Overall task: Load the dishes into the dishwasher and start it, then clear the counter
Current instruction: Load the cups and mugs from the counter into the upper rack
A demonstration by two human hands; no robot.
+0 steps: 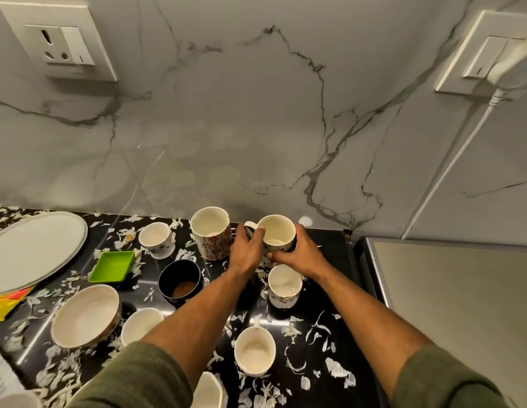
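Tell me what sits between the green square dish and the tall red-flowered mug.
Head view: a small white cup and white shreds on the black counter.

The counter (330, 260) is glossy black stone that mirrors light. The wall (256, 128) is polished, grey-veined white marble. The mugs (212, 231) look like glazed ceramic, the green dish (113, 265) smooth plastic, the appliance top (462, 304) brushed metal, the sleeves (144, 378) matt cloth.

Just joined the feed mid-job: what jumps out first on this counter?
Both hands meet at the back of the counter: left hand and right hand grip a white mug beside the red-patterned mug. White scraps litter the black counter among cups, with a green dish at left.
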